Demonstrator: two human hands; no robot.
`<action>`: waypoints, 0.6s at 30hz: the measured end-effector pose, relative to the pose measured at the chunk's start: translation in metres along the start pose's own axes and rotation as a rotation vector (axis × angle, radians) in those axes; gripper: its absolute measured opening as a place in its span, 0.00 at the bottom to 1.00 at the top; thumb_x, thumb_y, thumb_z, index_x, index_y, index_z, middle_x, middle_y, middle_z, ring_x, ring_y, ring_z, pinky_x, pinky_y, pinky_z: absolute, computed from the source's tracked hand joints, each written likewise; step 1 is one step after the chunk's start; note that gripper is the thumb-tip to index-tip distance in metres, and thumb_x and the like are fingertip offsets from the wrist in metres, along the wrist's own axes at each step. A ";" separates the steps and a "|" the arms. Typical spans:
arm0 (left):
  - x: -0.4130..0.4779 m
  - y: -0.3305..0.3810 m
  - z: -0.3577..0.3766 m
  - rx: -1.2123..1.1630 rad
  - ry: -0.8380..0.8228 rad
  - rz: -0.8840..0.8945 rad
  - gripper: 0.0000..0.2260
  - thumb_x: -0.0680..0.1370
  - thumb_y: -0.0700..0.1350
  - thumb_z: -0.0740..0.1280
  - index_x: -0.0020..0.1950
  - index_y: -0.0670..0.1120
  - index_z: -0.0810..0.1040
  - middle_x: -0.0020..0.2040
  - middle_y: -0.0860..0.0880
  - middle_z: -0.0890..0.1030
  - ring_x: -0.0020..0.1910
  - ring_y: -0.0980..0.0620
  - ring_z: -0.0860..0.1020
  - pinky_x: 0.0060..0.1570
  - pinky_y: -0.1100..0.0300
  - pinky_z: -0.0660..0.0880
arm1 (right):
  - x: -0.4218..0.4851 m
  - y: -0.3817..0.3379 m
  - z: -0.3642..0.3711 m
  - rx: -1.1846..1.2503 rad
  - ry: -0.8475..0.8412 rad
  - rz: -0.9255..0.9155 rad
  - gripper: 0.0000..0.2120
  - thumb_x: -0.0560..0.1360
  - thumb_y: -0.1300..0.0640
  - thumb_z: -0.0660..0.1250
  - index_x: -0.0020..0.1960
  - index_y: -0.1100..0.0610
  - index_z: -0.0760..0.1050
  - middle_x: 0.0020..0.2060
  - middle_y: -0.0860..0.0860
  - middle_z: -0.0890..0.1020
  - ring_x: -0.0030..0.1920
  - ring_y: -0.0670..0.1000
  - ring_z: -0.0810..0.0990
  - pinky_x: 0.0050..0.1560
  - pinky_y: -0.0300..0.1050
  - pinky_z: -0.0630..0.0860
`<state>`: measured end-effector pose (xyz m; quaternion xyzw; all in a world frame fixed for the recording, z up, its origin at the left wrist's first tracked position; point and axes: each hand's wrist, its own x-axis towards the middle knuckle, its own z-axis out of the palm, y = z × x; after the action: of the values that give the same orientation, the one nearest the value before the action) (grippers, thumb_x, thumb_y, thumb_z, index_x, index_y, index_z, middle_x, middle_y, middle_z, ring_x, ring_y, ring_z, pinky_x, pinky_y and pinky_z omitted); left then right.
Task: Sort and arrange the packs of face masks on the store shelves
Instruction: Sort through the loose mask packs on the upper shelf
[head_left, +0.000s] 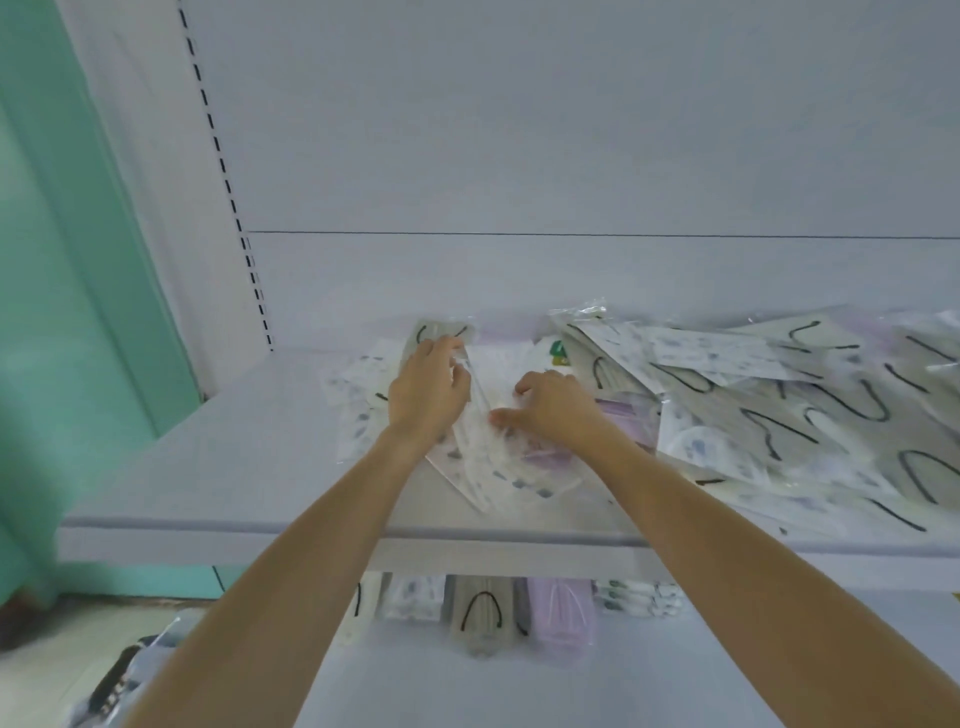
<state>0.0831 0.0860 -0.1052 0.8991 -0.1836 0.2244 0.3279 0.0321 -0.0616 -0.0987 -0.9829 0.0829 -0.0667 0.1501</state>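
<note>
We gather the white printed packs (488, 457) at the left of the upper shelf (234, 447).

Our left hand (428, 387) curls its fingers round the edge of those packs. Our right hand (553, 410) lies on them with bent fingers, and we cannot tell whether it grips or only presses. We judge this to be the sorting step. Next we should square this bundle and pull matching prints from the loose heap (805, 405) at the right. The lower shelf (415, 686) holds stood rows, including a grey pack (483, 613) and a lilac pack (561, 613).
</note>
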 end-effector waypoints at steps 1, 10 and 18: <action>0.000 -0.002 0.003 -0.062 0.058 0.001 0.14 0.79 0.42 0.59 0.64 0.46 0.73 0.56 0.48 0.76 0.48 0.49 0.76 0.46 0.56 0.72 | 0.002 -0.001 -0.002 0.069 0.003 -0.004 0.22 0.74 0.43 0.65 0.62 0.56 0.72 0.57 0.53 0.77 0.57 0.55 0.74 0.52 0.46 0.70; -0.004 -0.009 -0.002 -0.843 0.015 -0.189 0.15 0.79 0.51 0.63 0.65 0.59 0.66 0.60 0.51 0.76 0.56 0.54 0.78 0.53 0.62 0.75 | 0.016 -0.014 -0.019 1.443 -0.033 0.016 0.06 0.76 0.62 0.62 0.42 0.56 0.75 0.33 0.50 0.78 0.33 0.50 0.75 0.41 0.43 0.75; -0.002 -0.011 -0.008 -0.824 0.156 -0.370 0.22 0.74 0.32 0.63 0.67 0.44 0.66 0.56 0.49 0.77 0.54 0.51 0.78 0.46 0.63 0.75 | 0.021 0.004 -0.005 0.728 0.219 -0.064 0.12 0.77 0.54 0.63 0.60 0.56 0.74 0.50 0.50 0.78 0.49 0.49 0.77 0.50 0.42 0.74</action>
<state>0.0844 0.0999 -0.1069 0.6920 -0.0689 0.1373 0.7054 0.0510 -0.0708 -0.0930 -0.8544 0.0385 -0.2010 0.4776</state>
